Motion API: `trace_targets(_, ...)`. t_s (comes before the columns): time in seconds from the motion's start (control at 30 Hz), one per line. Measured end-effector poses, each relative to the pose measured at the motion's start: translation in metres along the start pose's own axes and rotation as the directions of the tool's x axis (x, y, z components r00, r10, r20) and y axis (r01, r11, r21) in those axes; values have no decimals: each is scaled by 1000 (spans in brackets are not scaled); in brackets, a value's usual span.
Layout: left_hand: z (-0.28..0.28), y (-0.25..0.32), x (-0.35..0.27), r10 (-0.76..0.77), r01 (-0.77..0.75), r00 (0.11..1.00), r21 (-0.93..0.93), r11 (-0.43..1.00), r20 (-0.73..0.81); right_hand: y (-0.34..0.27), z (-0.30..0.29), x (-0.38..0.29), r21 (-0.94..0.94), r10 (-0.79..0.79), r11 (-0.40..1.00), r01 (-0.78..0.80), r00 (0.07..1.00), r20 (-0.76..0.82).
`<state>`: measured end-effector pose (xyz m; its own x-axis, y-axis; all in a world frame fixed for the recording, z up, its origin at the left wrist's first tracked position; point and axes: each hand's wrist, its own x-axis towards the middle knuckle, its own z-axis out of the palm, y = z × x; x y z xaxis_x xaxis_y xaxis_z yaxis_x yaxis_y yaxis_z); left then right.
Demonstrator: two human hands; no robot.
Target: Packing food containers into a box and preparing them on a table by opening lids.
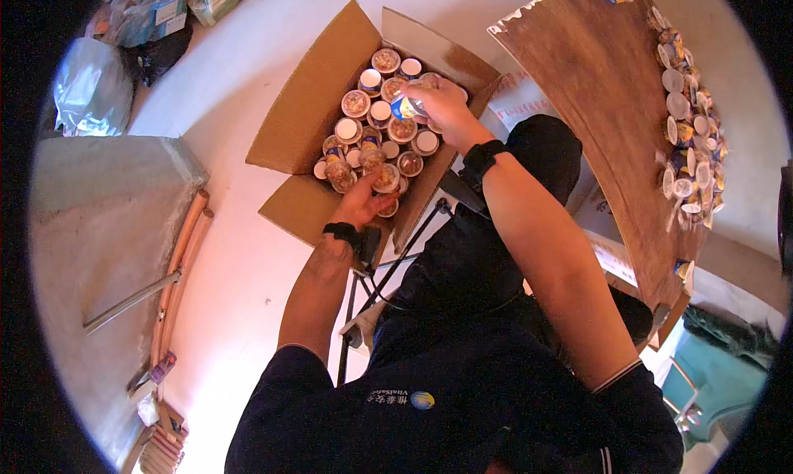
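An open cardboard box [316, 111] stands before me, filled with lidded plastic cups [355, 103] of mixed contents, some showing white ends, others clear ones. At the box's right side, my right hand [443, 108] grips a cup with a blue and yellow label [406, 108], tilted over the other cups. My left hand [365, 200] is at the near end of the box, its fingers against a clear-ended cup [386, 178]; whether it grips that cup is hard to tell. Two cups [339, 173] lie tipped on the others near it.
A brown wooden tabletop [582, 71] stands to the right, with many similar cups [687, 127] crowded along its far side. Filled plastic bags [93, 90] are at the upper left. A thin black metal frame [409, 245] is beside my legs, close to the box.
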<state>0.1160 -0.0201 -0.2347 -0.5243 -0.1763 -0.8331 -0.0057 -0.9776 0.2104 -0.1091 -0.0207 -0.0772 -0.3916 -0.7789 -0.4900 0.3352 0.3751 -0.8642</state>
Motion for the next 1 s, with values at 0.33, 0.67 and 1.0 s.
trace_targets(0.33, -1, -14, 26, 48, -39, 999, 294, 955, -25, 5, 1, 7, 19, 2, 1000, -3, 1000, 28)
trace_targets(0.67, -36, -20, 80, 238, -215, 952, 131, 968, -191, 1, 12, -1, -116, -39, 993, 36, 999, -18)
trace_targets(1.0, -10, -6, 70, 369, -372, 925, -20, 928, -87, 36, -5, 23, -321, -16, 947, 8, 1000, -23)
